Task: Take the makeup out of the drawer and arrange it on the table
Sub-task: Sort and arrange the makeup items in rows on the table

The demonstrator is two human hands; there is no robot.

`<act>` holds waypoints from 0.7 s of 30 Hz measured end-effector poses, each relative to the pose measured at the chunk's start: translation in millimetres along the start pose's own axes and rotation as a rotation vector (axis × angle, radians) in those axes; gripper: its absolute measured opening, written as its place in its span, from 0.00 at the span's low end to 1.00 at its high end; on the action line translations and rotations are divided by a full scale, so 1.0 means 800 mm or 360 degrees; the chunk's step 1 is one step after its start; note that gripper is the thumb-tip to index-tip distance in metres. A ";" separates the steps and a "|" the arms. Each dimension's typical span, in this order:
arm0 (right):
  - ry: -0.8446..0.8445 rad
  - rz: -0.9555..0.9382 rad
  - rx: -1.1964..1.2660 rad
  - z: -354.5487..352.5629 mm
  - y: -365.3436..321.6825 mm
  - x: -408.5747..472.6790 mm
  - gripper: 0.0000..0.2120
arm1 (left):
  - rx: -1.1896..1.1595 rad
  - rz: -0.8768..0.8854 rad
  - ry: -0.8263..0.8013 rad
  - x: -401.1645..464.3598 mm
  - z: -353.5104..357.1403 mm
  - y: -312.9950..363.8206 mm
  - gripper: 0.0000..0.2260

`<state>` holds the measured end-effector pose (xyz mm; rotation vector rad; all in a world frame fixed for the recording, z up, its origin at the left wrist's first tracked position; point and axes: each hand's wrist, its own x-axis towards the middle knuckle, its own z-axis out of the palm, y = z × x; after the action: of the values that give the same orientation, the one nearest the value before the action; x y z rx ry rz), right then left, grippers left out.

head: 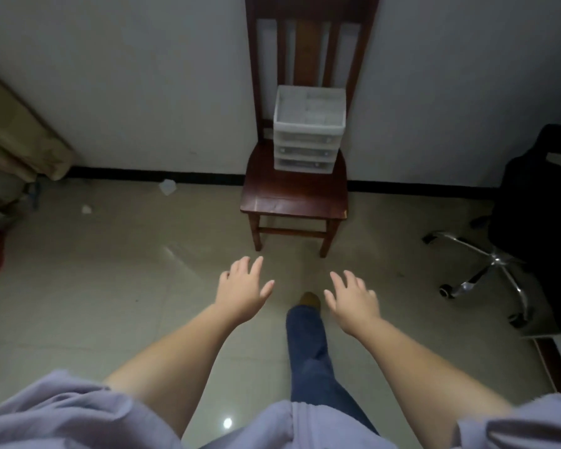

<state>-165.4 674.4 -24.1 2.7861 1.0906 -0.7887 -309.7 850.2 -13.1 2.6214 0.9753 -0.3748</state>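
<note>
A small white plastic drawer unit (306,137) with three shut drawers and an open top tray stands on the seat of a dark wooden chair (293,196) against the wall. No makeup shows; the drawer contents are hidden. My left hand (243,288) and my right hand (353,298) are stretched out in front of me over the floor, well short of the chair, fingers straight and spread, holding nothing.
A black office chair (486,270) with a chrome wheeled base stands at the right. Scraps of white litter (167,187) lie by the baseboard at left. A beige curtain (17,137) hangs at far left. My leg in blue trousers (308,345) steps forward on the tiled floor.
</note>
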 end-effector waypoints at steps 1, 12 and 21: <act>-0.0005 -0.0002 0.0007 -0.012 0.005 0.034 0.25 | 0.0003 -0.0018 0.0005 0.033 -0.007 0.005 0.28; -0.0257 -0.0024 0.0235 -0.108 0.049 0.364 0.25 | -0.0133 0.0058 0.0097 0.384 -0.081 0.061 0.28; -0.0408 0.0631 0.1925 -0.057 0.000 0.601 0.19 | 0.0183 0.0435 0.0438 0.589 -0.035 0.043 0.34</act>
<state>153.9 983.9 -213.3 3.3055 -0.1374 -2.1799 61.9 1111.5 -144.9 2.9157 0.6726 -0.0029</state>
